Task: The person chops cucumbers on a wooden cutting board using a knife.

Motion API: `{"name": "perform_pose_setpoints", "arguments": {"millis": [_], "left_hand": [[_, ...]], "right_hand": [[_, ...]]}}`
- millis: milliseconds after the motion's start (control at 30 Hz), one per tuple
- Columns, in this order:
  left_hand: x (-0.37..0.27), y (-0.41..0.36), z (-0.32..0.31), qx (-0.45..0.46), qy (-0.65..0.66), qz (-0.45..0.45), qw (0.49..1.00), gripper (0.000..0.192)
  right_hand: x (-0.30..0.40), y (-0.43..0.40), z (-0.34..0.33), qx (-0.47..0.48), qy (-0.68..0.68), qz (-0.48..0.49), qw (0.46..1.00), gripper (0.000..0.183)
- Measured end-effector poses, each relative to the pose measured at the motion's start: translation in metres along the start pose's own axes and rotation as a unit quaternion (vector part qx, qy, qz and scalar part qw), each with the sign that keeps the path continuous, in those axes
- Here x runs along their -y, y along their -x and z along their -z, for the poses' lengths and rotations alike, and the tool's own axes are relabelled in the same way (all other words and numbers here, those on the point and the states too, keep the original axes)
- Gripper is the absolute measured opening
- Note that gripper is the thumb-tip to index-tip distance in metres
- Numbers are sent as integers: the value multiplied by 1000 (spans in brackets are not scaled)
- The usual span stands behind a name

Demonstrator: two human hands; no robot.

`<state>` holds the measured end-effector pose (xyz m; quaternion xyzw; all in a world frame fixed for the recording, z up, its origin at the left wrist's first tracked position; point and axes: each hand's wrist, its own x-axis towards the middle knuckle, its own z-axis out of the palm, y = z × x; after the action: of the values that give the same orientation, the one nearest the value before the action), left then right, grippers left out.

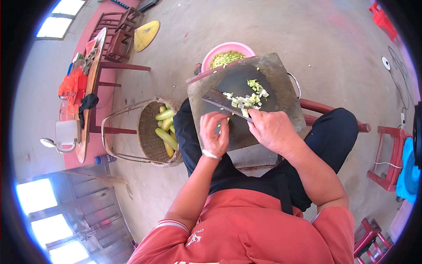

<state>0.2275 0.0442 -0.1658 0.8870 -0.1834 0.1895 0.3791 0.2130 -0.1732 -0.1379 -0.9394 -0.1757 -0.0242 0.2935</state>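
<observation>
My right hand (273, 130) is closed on the handle end of a dark-bladed knife (222, 103). The blade lies low over a worn chopping board (288, 105), slanting up to the left. Along the blade's far side are chopped pale green vegetable pieces (242, 101), with a smaller heap a little farther off. My left hand (215, 130), a bracelet on its wrist, is over the board's near left part, fingers curled and thumb apart from them. Small bits lie beside its fingers; whether it holds any I cannot tell.
A pink basin (211, 54) of chopped greens stands beyond the board. At left, a wicker basket (148, 132) holds pale green and yellowish gourd-like vegetables, near a wooden table (86, 122). Red stools (392, 158) and a blue fan (408, 171) stand at right. A yellow conical hat (146, 35) lies at upper left.
</observation>
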Motion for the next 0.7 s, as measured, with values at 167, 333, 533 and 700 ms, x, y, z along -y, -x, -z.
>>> {"name": "perform_pose_setpoints", "arguments": {"millis": [167,333,533,700], "left_hand": [[-55,-47,35,51,37,-56,996,8],[-60,-82,11,198,-84,-102,971,10],[-49,-104,1,334,-101,-38,936,12],[-26,-124,-31,468,-73,64,878,18]], "right_hand": [[-4,4,1,-36,-5,30,999,20],[-7,6,0,-74,21,52,996,11],[-11,13,4,-52,62,64,995,8],[-15,19,-1,-50,58,69,995,7]]}}
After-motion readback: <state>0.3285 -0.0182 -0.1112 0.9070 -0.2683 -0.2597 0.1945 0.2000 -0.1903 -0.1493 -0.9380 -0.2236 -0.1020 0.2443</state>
